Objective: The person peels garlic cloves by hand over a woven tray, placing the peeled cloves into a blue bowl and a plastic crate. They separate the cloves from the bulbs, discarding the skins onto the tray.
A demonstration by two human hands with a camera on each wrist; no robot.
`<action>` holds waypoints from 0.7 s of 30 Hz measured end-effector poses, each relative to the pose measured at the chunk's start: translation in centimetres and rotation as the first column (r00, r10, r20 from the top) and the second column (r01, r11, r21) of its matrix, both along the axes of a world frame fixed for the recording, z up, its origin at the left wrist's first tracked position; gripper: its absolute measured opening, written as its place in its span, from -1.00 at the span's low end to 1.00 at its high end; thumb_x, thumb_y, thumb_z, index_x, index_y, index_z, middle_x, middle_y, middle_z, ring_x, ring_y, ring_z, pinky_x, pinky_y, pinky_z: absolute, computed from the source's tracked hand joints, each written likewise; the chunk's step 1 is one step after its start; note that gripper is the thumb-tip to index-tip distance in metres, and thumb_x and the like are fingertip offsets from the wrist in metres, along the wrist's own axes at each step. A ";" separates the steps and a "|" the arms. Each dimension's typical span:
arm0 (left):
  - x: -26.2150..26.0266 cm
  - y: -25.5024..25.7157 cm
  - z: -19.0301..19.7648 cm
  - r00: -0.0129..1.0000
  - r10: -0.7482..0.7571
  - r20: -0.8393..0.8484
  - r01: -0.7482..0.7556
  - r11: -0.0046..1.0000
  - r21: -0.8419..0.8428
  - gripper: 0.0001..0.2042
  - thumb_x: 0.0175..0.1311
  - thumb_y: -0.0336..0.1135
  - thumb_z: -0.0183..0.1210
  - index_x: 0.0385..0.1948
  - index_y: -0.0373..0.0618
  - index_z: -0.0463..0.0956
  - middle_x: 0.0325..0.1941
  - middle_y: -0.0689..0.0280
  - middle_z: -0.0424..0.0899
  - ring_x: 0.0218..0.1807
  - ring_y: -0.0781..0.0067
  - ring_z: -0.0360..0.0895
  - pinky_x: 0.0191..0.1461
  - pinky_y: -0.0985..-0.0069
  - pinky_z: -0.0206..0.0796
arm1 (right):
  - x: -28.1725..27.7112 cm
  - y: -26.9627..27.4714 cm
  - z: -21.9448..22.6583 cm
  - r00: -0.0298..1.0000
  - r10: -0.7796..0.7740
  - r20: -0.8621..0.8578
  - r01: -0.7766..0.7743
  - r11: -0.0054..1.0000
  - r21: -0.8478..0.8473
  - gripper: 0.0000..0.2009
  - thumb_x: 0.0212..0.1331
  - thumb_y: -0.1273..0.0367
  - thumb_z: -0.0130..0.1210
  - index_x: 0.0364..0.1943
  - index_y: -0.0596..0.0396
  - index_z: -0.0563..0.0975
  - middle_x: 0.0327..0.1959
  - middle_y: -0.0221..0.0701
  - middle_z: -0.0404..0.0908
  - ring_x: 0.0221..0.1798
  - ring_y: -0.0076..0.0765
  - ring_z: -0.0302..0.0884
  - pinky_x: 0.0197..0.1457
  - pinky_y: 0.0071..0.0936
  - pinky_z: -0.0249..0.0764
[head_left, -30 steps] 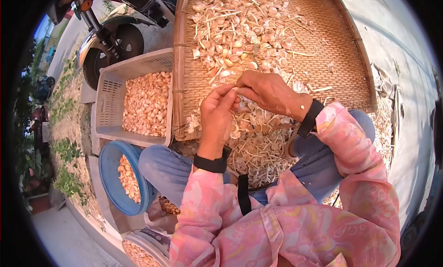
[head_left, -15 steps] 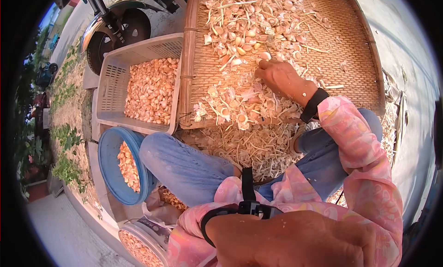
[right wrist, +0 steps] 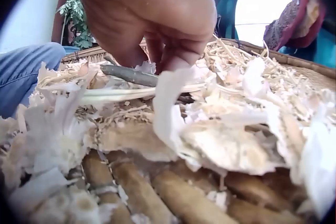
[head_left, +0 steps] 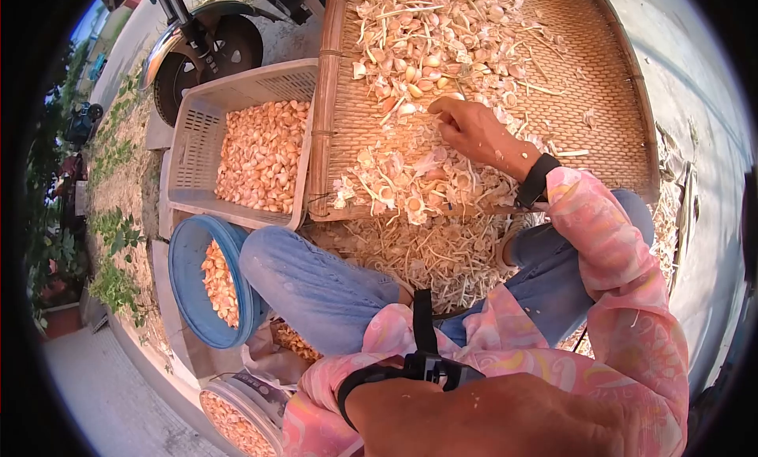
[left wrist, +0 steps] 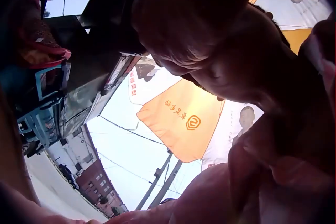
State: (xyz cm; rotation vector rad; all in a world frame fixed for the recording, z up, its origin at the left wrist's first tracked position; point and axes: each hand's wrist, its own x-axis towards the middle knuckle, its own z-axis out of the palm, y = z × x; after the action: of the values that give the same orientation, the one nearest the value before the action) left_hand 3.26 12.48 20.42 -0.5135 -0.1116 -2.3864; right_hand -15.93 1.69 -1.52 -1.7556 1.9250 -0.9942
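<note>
My right hand [head_left: 478,137] is low over the woven bamboo tray [head_left: 600,101], beside a heap of garlic cloves [head_left: 414,74] mixed with papery skins. In the right wrist view its bent fingers [right wrist: 181,58] point down into dry skins [right wrist: 231,142] and stalks; their tips are hidden, and I cannot tell whether they hold a clove. My left hand [head_left: 489,417] is raised close to the head camera at the bottom of the head view, its fingers out of sight. The left wrist view shows a shadowed neck [left wrist: 236,71] and pink cloth close to the lens.
Left of the tray stands a pale plastic crate [head_left: 193,149] of cloves, with a blue tub [head_left: 185,291] and a white bucket [head_left: 272,437] nearer me, both holding cloves. Discarded stalks [head_left: 426,259] lie between my knees. A motorbike wheel [head_left: 221,62] is beyond the crate.
Both hands were together over the tray. My left hand came back and up toward the head camera; my right hand went forward to the cloves, then shifted slightly left.
</note>
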 end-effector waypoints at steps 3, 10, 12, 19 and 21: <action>2.2 -4.6 -0.6 0.876 0.304 0.376 -0.160 0.916 -0.367 -0.89 0.21 -0.47 0.07 -0.37 -0.37 0.46 -0.45 0.07 0.53 -0.46 0.45 0.41 -0.40 0.62 0.26 | -0.5 -0.1 1.6 0.665 -0.183 0.724 0.015 0.973 0.232 -0.87 0.22 0.43 0.01 -0.18 0.12 0.46 -0.35 -0.47 0.56 -0.34 -0.56 0.55 -0.29 -0.58 0.51; 11.1 -23.4 -11.8 -0.271 0.940 -0.208 0.608 -0.001 -0.794 -0.80 0.18 -0.45 0.10 -0.16 -0.22 0.51 -0.18 0.20 0.52 -0.25 0.38 0.49 -0.15 0.52 0.33 | -1.1 2.2 4.4 0.144 0.012 0.989 -0.063 0.998 -0.003 -0.89 0.19 0.46 0.04 -0.21 0.11 0.45 -0.26 -0.38 0.55 -0.27 -0.53 0.58 -0.25 -0.69 0.53; 9.3 -25.0 -14.9 -0.226 0.972 -0.068 0.577 0.077 -0.813 -0.80 0.16 -0.47 0.09 -0.18 -0.23 0.52 -0.18 0.17 0.52 -0.20 0.32 0.50 -0.14 0.50 0.33 | 0.3 3.0 6.6 0.068 0.149 0.987 -0.120 0.983 -0.140 -0.89 0.20 0.49 0.02 -0.21 0.15 0.44 -0.24 -0.33 0.54 -0.25 -0.51 0.58 -0.23 -0.66 0.54; -5.5 -23.0 -21.0 0.147 0.980 -0.134 0.718 -0.199 -0.666 -0.81 0.04 -0.56 0.02 -0.29 -0.20 0.52 -0.26 0.01 0.45 -0.26 -0.04 0.50 -0.24 0.24 0.37 | 7.9 6.3 16.5 -0.382 0.690 0.615 -0.252 0.563 -0.787 -0.80 -0.01 0.54 0.22 -0.26 0.23 0.52 -0.24 -0.07 0.53 -0.36 -0.27 0.60 -0.35 -0.61 0.55; -7.2 -23.4 -22.2 0.163 0.972 -0.168 0.789 -0.231 -0.570 -0.80 0.02 -0.58 0.01 -0.31 -0.20 0.52 -0.27 -0.02 0.42 -0.27 -0.10 0.50 -0.22 0.17 0.38 | 9.7 5.9 16.7 -0.471 0.767 0.436 -0.035 0.477 -0.878 -0.80 0.04 0.50 0.19 -0.22 0.25 0.55 -0.30 0.05 0.55 -0.43 -0.18 0.59 -0.39 -0.59 0.56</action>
State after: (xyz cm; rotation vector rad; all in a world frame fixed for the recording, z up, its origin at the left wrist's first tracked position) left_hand -3.98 -10.88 -1.81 0.7789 -2.7440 -0.4712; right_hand -6.23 7.61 15.19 -0.8622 -0.4384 -1.6442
